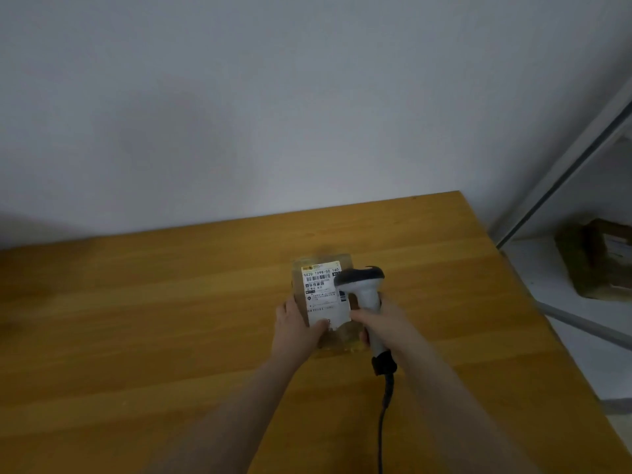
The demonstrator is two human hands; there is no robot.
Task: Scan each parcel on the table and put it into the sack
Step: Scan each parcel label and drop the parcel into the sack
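Note:
A small brown parcel (321, 289) with a white shipping label lies on the wooden table (171, 319), label up. My left hand (295, 328) holds its near left edge, thumb on the label's lower part. My right hand (383, 325) grips the handle of a white and black barcode scanner (362, 285). The scanner's head hangs over the parcel's right side, pointing at the label. Its black cable (383, 422) runs down toward me. No sack shows in this view.
A white wall stands behind the table. The table's right edge runs diagonally at the right. Beyond it is a grey metal shelf (581, 148) with a brown parcel (602, 261) on a lower level.

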